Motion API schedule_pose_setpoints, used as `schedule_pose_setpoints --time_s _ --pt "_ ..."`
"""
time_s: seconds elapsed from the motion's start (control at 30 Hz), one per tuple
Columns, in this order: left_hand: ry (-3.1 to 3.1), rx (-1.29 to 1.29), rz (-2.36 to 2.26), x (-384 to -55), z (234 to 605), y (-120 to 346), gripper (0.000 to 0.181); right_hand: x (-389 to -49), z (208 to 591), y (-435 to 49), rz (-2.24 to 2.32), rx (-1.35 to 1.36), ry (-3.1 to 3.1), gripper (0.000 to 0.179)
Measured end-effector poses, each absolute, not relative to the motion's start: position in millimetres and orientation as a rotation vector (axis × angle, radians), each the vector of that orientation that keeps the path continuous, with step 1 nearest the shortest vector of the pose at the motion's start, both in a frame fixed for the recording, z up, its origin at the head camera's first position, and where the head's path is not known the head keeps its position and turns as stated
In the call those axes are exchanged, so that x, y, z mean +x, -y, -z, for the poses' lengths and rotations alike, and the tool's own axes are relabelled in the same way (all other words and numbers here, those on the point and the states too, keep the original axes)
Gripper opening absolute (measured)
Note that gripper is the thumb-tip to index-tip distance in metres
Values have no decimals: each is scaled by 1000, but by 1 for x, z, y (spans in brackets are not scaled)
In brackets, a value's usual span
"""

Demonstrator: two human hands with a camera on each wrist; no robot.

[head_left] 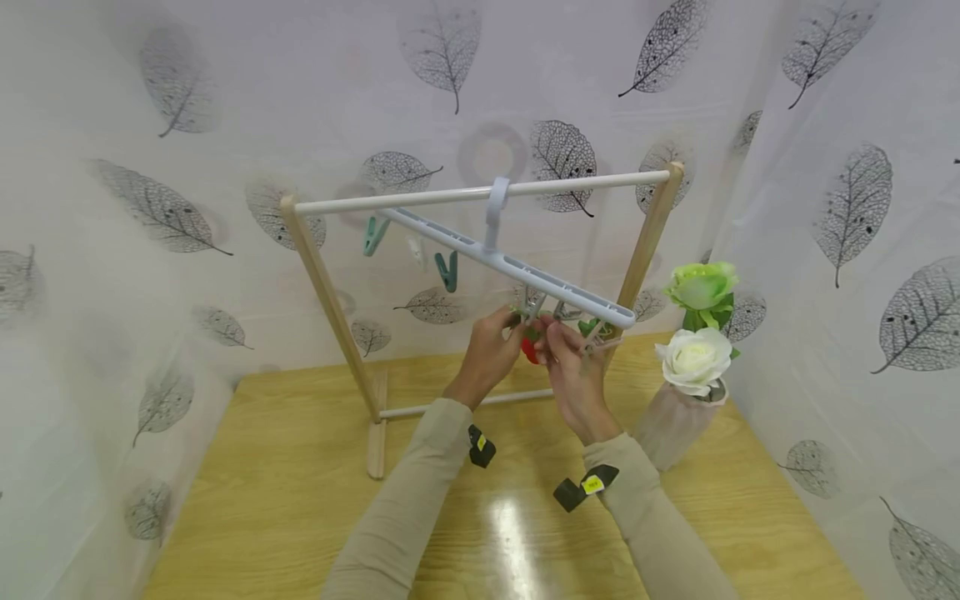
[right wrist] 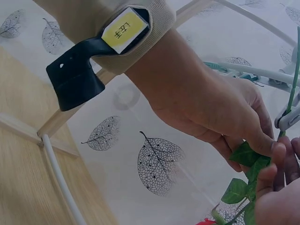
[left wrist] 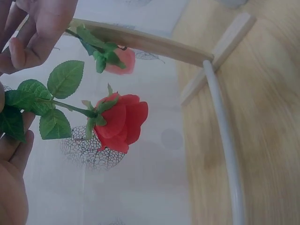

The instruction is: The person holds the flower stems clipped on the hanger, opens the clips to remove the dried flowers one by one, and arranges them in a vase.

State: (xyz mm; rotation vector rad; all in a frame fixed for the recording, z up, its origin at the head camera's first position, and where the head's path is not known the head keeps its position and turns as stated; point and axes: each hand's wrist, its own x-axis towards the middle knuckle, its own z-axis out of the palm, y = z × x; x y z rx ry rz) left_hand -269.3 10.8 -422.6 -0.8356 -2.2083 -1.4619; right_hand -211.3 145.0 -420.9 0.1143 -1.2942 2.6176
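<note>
A red rose (left wrist: 123, 121) hangs head down below a grey-white clip hanger (head_left: 517, 268). My left hand (head_left: 489, 350) pinches its stem among the green leaves (right wrist: 253, 164). From the other side my right hand (head_left: 577, 379) closes its thumb and fingers on the stem, right under a grey clip (right wrist: 288, 117). Above that clip the stem (right wrist: 296, 70) continues upward. Farther right, a pink rose (left wrist: 123, 61) hangs head down too, its leaves (head_left: 592, 327) partly showing beside my right hand. In the head view my hands mostly cover the red rose.
The hanger hooks over the white bar (head_left: 405, 200) of a wooden stand (head_left: 330, 304). Green clips (head_left: 447, 271) dangle from its left half. A ribbed vase (head_left: 671, 425) with a white rose (head_left: 696, 360) and a green rose (head_left: 703, 287) stands right on the wooden table (head_left: 300, 500).
</note>
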Motion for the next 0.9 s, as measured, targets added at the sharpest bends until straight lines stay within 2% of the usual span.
schedule_pose_setpoints --time_s 0.47,0.77,0.9 --pt "2197 -810 1356 -265 423 -10 14 -215 416 -136 -2521 139 1311 25" --pt "2185 -788 1311 -263 424 -9 11 -208 426 -135 -2384 268 1551 58" --pt "2177 -784 1298 -263 425 -9 10 -206 433 -134 -2357 261 1578 65"
